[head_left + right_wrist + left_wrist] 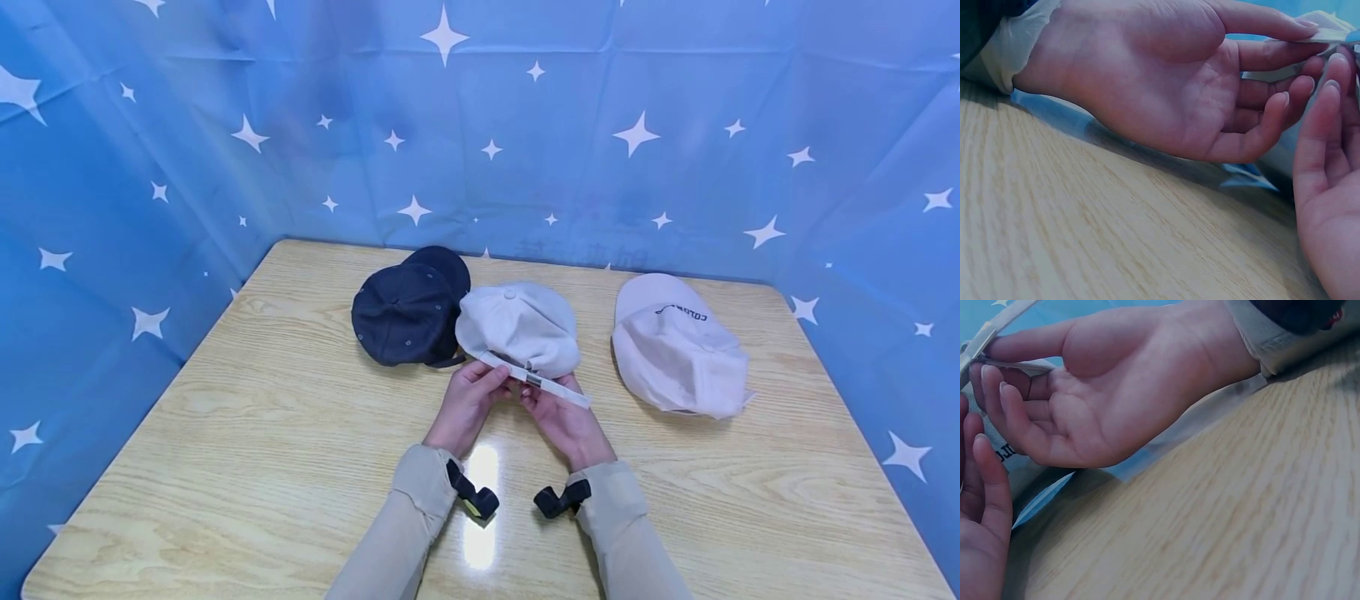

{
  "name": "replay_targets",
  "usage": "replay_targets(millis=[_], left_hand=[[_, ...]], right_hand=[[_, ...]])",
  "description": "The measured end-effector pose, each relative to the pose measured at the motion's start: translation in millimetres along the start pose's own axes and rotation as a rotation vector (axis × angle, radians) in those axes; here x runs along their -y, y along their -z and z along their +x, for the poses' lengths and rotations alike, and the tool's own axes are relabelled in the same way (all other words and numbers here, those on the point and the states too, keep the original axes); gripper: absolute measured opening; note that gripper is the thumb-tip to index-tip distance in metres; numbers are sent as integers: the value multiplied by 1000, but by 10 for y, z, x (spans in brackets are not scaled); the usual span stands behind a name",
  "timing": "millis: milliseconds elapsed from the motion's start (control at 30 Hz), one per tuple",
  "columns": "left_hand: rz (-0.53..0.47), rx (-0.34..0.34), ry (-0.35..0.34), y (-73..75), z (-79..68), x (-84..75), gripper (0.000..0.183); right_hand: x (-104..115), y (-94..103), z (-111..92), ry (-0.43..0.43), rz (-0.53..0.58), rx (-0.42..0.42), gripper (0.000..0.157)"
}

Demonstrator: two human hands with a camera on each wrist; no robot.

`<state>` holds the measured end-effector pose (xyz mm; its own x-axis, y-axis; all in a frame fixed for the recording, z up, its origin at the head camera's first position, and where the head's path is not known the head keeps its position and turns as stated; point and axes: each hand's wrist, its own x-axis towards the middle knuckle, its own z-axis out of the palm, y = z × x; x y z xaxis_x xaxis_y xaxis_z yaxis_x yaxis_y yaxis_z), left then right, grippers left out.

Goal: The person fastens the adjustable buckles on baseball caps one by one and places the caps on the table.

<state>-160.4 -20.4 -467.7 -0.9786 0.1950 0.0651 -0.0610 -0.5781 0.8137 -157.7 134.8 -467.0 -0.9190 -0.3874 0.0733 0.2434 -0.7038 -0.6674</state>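
Both hands are at the back strap [562, 392] of a pale grey baseball cap [517, 325] in the middle of the table. A small metal buckle [533, 379] sits on the strap between them. The left hand [467, 407] pinches the strap on one side, thumb on top, as the left wrist view also shows. On the other side the right hand [566, 425] holds the strap between thumb and index finger [1272, 55]. The remaining fingers of both hands curl loosely below, fingertips close together. The cap's crown points away from the person; its brim is hidden.
Just left of the grey cap lies a dark navy cap [401, 312], close against it. A pale pinkish-white cap [678, 350] with dark lettering rests to the right. All lie on a wood-grain table [262, 433], with a blue star-patterned curtain [525, 108] behind.
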Motion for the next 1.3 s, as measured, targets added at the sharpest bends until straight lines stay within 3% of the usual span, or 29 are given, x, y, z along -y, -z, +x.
replay_targets(millis=[633, 933, 1300], left_hand=[[32, 4, 6, 5, 13, 18, 18], [63, 12, 10, -6, -3, 28, 17], [137, 13, 17, -30, -15, 33, 30]], right_hand=[[12, -15, -11, -18, -19, -57, 14], [3, -34, 13, -22, -69, -96, 26], [-5, -67, 40, -48, -149, -189, 41]])
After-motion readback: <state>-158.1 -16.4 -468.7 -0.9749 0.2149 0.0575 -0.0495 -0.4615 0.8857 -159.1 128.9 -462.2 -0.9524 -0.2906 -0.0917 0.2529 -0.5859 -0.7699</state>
